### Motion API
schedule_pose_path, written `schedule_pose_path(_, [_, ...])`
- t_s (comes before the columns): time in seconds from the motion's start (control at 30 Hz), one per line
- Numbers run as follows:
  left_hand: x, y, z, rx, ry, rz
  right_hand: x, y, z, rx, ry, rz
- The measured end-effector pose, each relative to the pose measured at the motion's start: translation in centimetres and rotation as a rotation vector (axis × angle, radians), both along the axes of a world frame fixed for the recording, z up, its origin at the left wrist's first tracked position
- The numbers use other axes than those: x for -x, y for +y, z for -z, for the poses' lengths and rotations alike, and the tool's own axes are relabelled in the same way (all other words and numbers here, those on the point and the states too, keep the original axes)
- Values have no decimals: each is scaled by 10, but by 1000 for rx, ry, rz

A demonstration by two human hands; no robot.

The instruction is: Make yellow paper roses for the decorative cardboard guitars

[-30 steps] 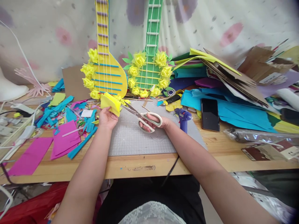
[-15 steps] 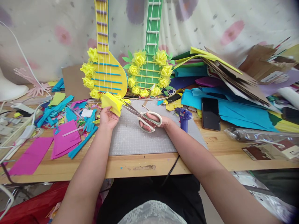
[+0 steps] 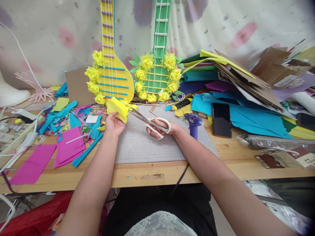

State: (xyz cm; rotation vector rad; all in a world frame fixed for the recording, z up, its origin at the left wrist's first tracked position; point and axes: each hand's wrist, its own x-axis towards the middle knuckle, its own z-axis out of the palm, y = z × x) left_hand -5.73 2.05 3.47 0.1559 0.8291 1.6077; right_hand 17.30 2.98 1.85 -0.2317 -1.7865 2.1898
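Observation:
My left hand (image 3: 113,124) pinches a folded wad of yellow paper (image 3: 117,108) above the left edge of the grey cutting mat (image 3: 145,147). My right hand (image 3: 163,128) has its fingers through the grey handles of a pair of scissors (image 3: 147,122). The blades are parted and point left, with their tips at the yellow paper's right edge. Behind the mat lean a yellow paper guitar (image 3: 110,72) and a green paper guitar (image 3: 158,65), both trimmed with yellow paper flowers.
Pink paper sheets (image 3: 66,149) and blue strips lie left of the mat. A blue glue gun (image 3: 193,123) stands to its right, beside a black phone (image 3: 221,119) on blue paper. Cardboard and coloured sheets (image 3: 246,78) pile at the back right. White cables (image 3: 19,124) lie far left.
The yellow paper and the scissors have shifted very slightly; both hands keep their grips and stay in place.

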Motion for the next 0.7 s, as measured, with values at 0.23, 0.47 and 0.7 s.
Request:
schedule_pose_path(0.23, [0,0,0,-4,4,3,0,-1,-2,-12,-8,12])
schedule_pose_path(0.47, [-1,0,-1,3,12,-2,1,-1,-2,-51,-16,12])
schedule_pose_path(0.7, [-1,0,-1,0,9,0,0,-1,-1,-22,-16,2])
